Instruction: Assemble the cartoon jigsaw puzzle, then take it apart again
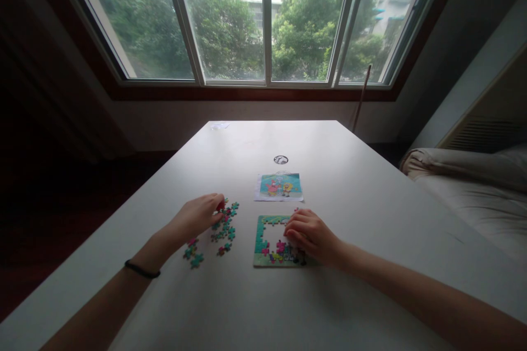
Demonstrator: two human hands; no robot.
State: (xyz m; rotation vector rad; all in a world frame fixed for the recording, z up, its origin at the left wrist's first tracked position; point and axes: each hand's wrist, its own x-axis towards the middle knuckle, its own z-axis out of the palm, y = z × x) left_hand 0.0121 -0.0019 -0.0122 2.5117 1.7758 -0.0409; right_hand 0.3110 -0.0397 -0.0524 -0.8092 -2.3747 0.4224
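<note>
My left hand [201, 213] is over the upper end of a loose heap of jigsaw puzzle pieces [225, 230], fingers curled down. A bit of red shows by its fingertips, but I cannot make out what they hold. My right hand [310, 233] lies bent over the right side of a partly filled jigsaw puzzle [259, 241], its closed fingers hiding that part and whatever is in them. Green and teal pieces line the puzzle's border, pink and yellow ones sit along the bottom, and its middle is bare white. Above the puzzle lies a picture sheet [281, 185] with two cartoon figures.
A round black-and-white mark or disc [280, 159] is on the white table [329, 175] beyond the sheet. Clear crumpled plastic [219, 126] lies at the far left corner. A window [263, 22] is behind, and a pale cushioned seat [465, 186] stands to the right.
</note>
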